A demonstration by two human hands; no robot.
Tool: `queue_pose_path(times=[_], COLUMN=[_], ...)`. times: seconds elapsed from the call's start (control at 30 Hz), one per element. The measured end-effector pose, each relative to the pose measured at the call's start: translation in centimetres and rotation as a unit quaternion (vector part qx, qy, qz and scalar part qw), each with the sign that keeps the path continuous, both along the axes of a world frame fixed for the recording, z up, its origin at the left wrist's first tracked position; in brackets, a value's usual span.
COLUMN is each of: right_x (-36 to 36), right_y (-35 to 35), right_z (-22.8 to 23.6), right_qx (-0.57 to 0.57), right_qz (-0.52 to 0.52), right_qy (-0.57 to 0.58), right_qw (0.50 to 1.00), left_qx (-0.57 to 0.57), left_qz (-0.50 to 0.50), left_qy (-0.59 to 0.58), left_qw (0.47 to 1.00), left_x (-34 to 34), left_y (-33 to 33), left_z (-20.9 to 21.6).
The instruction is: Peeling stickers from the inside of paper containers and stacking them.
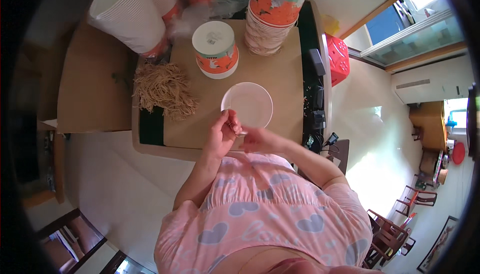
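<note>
A white paper tub (pixel 257 99) stands mouth up at the table's near side. My left hand (pixel 223 134) is at its near left rim, fingers pinched together; what they hold, if anything, is too small to make out. Close beside it, my right hand (pixel 260 140) is smeared by motion near the tub's near edge, its fingers unclear. A loose heap of tan twine (pixel 167 91) lies to the left. Beyond the tub, an orange and green printed paper tub (pixel 216 49) sits upside down. At the far right rises a stack of upside-down tubs (pixel 277 4) with pale cord around its lower rims.
Tall nested stacks of white tubs (pixel 127 14) stand at the far left, with clear plastic wrap (pixel 210 14) beside them. A cardboard sheet (pixel 200 131) covers the tabletop. Black adapters (pixel 318 106) line the right edge. A red stool (pixel 337 59) stands beyond it; a large carton (pixel 95 79) is left.
</note>
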State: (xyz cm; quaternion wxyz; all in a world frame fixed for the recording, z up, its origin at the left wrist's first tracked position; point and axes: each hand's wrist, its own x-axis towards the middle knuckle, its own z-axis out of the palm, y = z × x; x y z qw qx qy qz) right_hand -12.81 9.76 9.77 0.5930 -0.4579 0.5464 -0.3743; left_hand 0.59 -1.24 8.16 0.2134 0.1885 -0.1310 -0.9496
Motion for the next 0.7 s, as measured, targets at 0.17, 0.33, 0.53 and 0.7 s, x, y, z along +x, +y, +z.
queue_pose_path(times=[0.17,0.33,0.53,0.7], right_x=[-0.5,-1.6,-1.9,-3.7], right_y=[5.4,8.2,5.3,5.5], right_z=[-6.1,-8.8,-10.3,-9.4], right_qx=[0.054,0.12,0.017,0.084], right_qz=[-0.058,-0.321,-0.492,-0.59], right_qy=[-0.047,-0.246,-0.461,-0.371], right_qw=[0.996,0.907,0.738,0.712], left_qx=[-0.094,-0.244,-0.25,-0.248], left_qz=[-0.066,-0.215,-0.239,-0.222], left_qy=[-0.107,-0.206,-0.23,-0.227], left_qw=[0.988,0.923,0.91,0.915], left_x=[0.9,1.3,0.4,1.9], left_y=[0.7,2.3,3.8,2.9], left_z=[-1.1,-3.0,-4.5,-4.8])
